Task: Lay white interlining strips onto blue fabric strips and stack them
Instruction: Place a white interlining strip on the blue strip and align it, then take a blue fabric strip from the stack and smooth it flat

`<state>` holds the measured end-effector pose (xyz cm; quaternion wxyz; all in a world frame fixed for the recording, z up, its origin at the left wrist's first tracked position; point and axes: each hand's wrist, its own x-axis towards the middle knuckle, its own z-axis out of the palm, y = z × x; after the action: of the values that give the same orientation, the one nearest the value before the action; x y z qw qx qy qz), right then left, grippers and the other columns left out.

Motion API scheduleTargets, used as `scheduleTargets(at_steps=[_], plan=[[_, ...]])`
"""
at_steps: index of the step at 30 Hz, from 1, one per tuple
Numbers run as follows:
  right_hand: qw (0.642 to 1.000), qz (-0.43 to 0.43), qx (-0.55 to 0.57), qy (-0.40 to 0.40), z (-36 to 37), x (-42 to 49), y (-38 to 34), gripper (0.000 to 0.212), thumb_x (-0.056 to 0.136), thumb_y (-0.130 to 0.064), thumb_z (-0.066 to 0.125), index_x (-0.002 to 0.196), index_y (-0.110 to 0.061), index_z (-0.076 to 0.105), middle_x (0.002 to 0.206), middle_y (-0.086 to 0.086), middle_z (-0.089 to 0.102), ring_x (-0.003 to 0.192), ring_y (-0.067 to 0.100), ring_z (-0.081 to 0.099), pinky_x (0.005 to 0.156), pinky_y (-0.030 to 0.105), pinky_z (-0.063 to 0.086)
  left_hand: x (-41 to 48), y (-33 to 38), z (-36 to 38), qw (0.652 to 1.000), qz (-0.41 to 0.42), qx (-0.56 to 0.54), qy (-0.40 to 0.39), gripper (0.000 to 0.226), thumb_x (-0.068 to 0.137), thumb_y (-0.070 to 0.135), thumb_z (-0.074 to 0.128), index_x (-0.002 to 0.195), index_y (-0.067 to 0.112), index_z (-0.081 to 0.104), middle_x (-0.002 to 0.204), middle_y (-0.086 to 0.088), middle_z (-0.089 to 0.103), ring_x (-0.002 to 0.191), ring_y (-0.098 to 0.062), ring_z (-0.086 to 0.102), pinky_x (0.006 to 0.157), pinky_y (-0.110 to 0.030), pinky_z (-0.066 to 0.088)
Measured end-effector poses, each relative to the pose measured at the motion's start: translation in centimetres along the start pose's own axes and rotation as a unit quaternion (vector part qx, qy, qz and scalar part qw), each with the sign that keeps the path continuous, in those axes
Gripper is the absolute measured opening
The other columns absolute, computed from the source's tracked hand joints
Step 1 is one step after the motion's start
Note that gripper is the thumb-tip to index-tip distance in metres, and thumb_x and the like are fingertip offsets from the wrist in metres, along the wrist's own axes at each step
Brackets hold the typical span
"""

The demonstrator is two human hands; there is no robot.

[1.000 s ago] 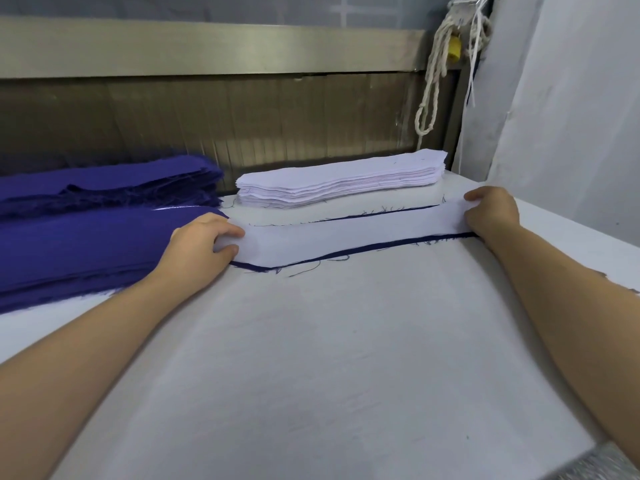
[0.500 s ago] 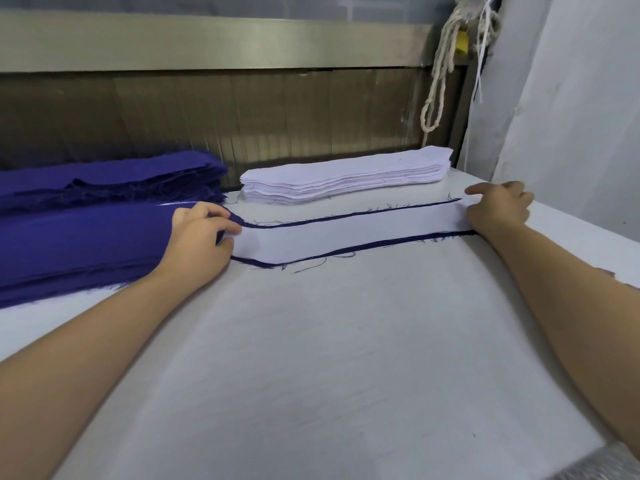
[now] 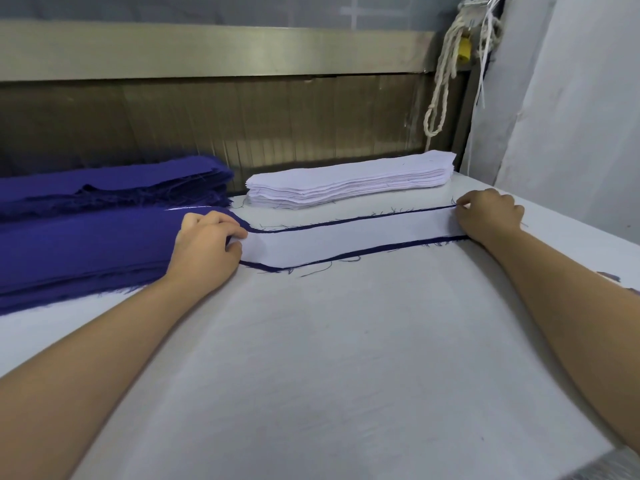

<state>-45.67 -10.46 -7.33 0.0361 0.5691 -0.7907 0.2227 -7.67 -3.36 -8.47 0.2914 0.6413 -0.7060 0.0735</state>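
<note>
left hand (image 3: 204, 251): fingers curled, pinching left end of white strip (image 3: 346, 237) | right hand (image 3: 491, 216): fingers curled, pinching far right corner of blue strip (image 3: 363, 251) | white strip lies on blue strip, mid-table (image 3: 346, 358) | white stack (image 3: 349, 181) far | blue stack (image 3: 86, 244) left, touching left hand

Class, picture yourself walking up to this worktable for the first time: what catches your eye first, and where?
A white interlining strip lies on a blue fabric strip across the table, their ends pinched by the left hand and right hand. Behind sit blue fabric piles, left, and a white interlining stack, centre.
</note>
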Motion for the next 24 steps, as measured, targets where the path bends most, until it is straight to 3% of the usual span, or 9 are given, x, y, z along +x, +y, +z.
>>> scheduleTargets(at_steps=[5,10,15,20,24], plan=[[0.99,-0.131,-0.035,0.03,0.3,-1.5,-4.2,0.032,0.093,-0.014,0.044,0.118,-0.015,0.064,0.126,0.015,0.053,0.116,0.037,0.043,0.096,0.041,0.029,0.7,0.0,-1.2,0.998,-0.022,-0.049,0.015,0.028,0.089,0.005,0.055,0.113,0.013,0.066,0.125,-0.004,0.056,0.122,-0.026,0.041,0.089,-0.016,0.016],[0.968,-0.239,-0.07,0.032,1.0,-2.8,-10.1,0.03,0.094,-0.014,0.044,0.113,-0.011,0.066,0.125,0.011,0.054,0.115,0.034,0.044,0.095,0.04,0.03,2.1,-1.4,-4.6,0.984,-0.08,-0.142,0.077,0.03,0.089,0.011,0.058,0.118,0.017,0.063,0.126,-0.003,0.055,0.118,-0.022,0.044,0.103,-0.033,0.032],[0.946,-0.325,0.007,0.02,1.5,-5.0,-18.4,0.034,0.096,-0.013,0.041,0.123,-0.017,0.061,0.13,0.008,0.051,0.117,0.03,0.043,0.096,0.037,0.031,3.0,-4.3,-5.9,0.921,-0.212,-0.315,0.085,0.031,0.09,0.011,0.059,0.121,0.019,0.058,0.125,0.001,0.054,0.108,-0.011,0.047,0.091,-0.024,0.035],[0.915,-0.397,0.068,0.0,2.1,-7.9,-27.0,0.04,0.096,-0.016,0.04,0.134,-0.024,0.05,0.131,0.005,0.049,0.118,0.028,0.044,0.094,0.036,0.031,2.6,-6.6,-5.9,0.871,-0.303,-0.374,0.103,0.025,0.091,0.008,0.058,0.113,0.019,0.058,0.118,-0.002,0.055,0.107,-0.018,0.052,0.094,-0.031,0.043],[0.896,-0.439,0.065,0.005,2.6,-9.5,-31.8,0.042,0.097,-0.018,0.043,0.139,-0.024,0.044,0.126,0.008,0.047,0.115,0.03,0.045,0.093,0.037,0.035,2.7,-7.6,-6.2,0.82,-0.334,-0.446,0.132,0.023,0.091,0.004,0.055,0.112,0.013,0.058,0.09,-0.001,0.06,0.081,-0.012,0.058,0.076,-0.023,0.05]])
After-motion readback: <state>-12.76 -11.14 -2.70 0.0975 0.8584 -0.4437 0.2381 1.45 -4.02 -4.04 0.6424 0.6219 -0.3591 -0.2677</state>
